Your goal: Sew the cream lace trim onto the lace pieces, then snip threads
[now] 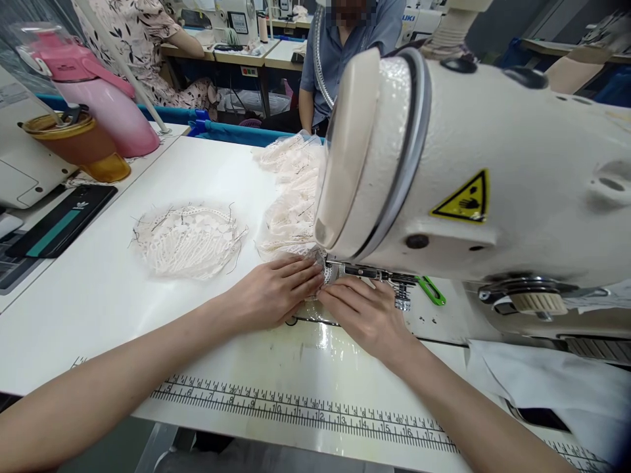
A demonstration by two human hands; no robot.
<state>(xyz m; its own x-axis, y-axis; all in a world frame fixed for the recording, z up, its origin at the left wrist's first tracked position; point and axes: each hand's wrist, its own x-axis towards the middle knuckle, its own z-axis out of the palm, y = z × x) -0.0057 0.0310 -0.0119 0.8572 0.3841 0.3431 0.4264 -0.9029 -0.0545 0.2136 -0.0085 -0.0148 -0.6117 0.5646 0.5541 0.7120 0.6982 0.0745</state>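
A large white sewing machine [473, 164] stands over the table. Just left of its needle area, my left hand [276, 292] lies flat on cream lace fabric [293, 210], fingers stretched toward the presser foot. My right hand [367, 315] is on the other side, its fingers bent and together at the near edge of the fabric under the machine head; what they pinch, if anything, is hidden. The lace trails away in a bunched strip behind my left hand. A separate round lace piece [190, 240] with loose dark threads lies to the left on the white tabletop.
A pink bottle [106, 105], an amber cup [79, 144] and a black phone [62, 220] sit at the left. Green thread snips [431, 290] lie beyond my right hand. White cloth [552, 387] is at the right. A ruler strip [296, 407] edges the table. Two people sit opposite.
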